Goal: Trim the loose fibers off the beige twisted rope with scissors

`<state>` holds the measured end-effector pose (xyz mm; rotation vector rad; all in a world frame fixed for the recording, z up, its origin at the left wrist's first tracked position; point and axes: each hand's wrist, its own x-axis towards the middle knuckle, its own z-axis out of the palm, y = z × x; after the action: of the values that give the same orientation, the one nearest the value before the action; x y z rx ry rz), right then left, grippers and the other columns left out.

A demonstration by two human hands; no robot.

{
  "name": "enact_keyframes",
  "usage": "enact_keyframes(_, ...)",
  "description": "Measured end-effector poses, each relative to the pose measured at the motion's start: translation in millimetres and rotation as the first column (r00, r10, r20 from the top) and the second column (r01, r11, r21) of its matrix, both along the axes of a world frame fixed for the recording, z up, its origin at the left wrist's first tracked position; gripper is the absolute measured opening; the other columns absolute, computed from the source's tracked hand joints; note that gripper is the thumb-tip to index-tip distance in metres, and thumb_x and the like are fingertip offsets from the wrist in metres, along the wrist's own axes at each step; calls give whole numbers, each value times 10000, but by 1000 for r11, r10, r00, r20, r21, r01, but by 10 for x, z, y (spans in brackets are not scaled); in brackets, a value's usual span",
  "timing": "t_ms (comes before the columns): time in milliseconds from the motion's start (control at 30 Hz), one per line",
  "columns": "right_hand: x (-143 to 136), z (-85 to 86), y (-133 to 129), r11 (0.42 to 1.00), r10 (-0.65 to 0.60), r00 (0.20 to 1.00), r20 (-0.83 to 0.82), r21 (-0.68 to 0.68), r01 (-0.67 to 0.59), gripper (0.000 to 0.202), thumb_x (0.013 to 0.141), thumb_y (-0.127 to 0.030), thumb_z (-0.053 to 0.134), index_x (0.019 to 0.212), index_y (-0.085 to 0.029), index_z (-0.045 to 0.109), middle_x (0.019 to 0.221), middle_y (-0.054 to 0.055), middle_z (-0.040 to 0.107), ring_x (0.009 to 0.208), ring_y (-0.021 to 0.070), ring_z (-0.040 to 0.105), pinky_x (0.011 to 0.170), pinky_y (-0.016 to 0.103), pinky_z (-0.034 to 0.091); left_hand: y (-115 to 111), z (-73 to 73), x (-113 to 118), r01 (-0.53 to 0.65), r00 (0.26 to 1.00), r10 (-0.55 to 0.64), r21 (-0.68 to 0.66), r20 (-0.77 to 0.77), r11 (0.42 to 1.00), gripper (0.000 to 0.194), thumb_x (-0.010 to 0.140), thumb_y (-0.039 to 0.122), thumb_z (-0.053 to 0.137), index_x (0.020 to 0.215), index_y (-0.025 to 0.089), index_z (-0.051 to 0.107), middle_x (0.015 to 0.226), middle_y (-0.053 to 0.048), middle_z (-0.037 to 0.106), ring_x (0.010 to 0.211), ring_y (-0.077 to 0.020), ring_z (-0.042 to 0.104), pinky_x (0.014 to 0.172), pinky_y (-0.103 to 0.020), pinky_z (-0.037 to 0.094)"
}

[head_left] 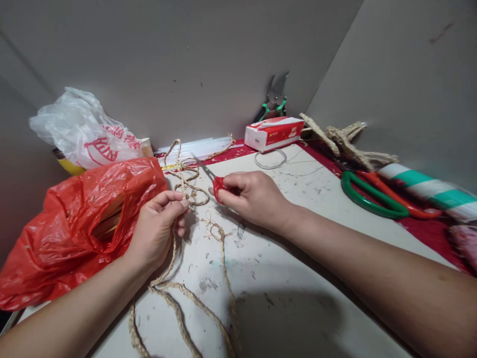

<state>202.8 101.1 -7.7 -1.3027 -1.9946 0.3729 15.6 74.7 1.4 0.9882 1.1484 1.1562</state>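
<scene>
Pinched between the thumb and fingers of my left hand is a braided straw rope. Its loops lie on the board just past my fingertips, and more strands run down toward me. My right hand is closed round the red handles of a pair of scissors. The blades point up and left, beside the loops of rope; whether they touch it I cannot tell. Between my hands and nearer to me lies a thin cord end with a small knotted loop.
On the left sit a red plastic bag and a white plastic bag. Behind are clear sticks, a tissue pack, pruning shears and a wire coil. Green-handled shears and a striped roll lie right.
</scene>
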Motion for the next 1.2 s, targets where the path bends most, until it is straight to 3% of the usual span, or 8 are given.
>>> enact_keyframes(100,-37,23,6,980,-1,892,-452,-177,-89,351,790,-389,567,522,-180,478,498,-52,411,499,79,330,508,248,263,-34,-16,6,69,993,-69,3,-100,998,170,681,219,705,783,164,581,498,60,472,409,-50,363,379,-157,268)
enact_keyframes(167,-57,46,4,954,-31,801,-598,-257,-154,378,751,-440,619,521,-179,472,497,-53,417,494,77,346,497,245,274,-66,-18,19,105,975,-103,-2,-196,994,156,691,229,702,778,160,593,485,66,449,407,-41,335,389,-153,239)
enact_keyframes(433,-107,-2,3,886,-103,685,-721,-380,-266,404,644,-440,736,483,-162,491,438,-62,419,433,51,312,431,238,201,-157,-33,42,209,815,-63,190,-576,959,67,699,207,644,740,158,623,571,23,532,512,-90,448,492,-192,352)
enact_keyframes(633,-83,47,39,796,-221,494,-841,-448,-407,308,558,-363,795,582,-153,570,507,-53,477,435,53,383,411,214,223,-165,-86,-7,319,703,-22,289,-710,903,52,761,221,588,764,173,608,575,24,540,520,-102,467,505,-205,373)
enact_keyframes(733,-75,70,31,822,-223,432,-874,-407,-400,308,560,-322,789,546,-155,531,519,-61,455,458,43,373,433,203,243,-154,-93,-27,356,668,13,335,-744,873,55,778,217,584,747,173,600,596,22,553,535,-100,475,529,-207,379)
enact_keyframes(867,-93,74,12,880,-206,406,-891,-350,-321,304,575,-315,772,520,-163,515,511,-65,439,472,45,347,465,212,272,-130,-118,-39,355,699,-19,324,-715,877,79,795,232,582,746,170,591,646,12,572,582,-106,493,565,-213,392)
enact_keyframes(1000,-112,69,5,884,-191,421,-887,-342,-318,300,591,-330,760,517,-166,520,499,-62,435,465,52,347,465,222,255,-120,-113,-10,324,762,-107,234,-639,917,109,795,263,597,749,165,600,644,7,571,585,-112,496,555,-218,395)
enact_keyframes(1200,-153,11,-26,933,-75,515,-854,-242,-266,293,679,-337,708,531,-170,518,491,-61,438,481,65,349,484,230,276,-152,-54,63,265,807,-24,326,-591,908,328,745,252,672,1057,184,601,875,-31,658,782,-143,599,759,-261,461)
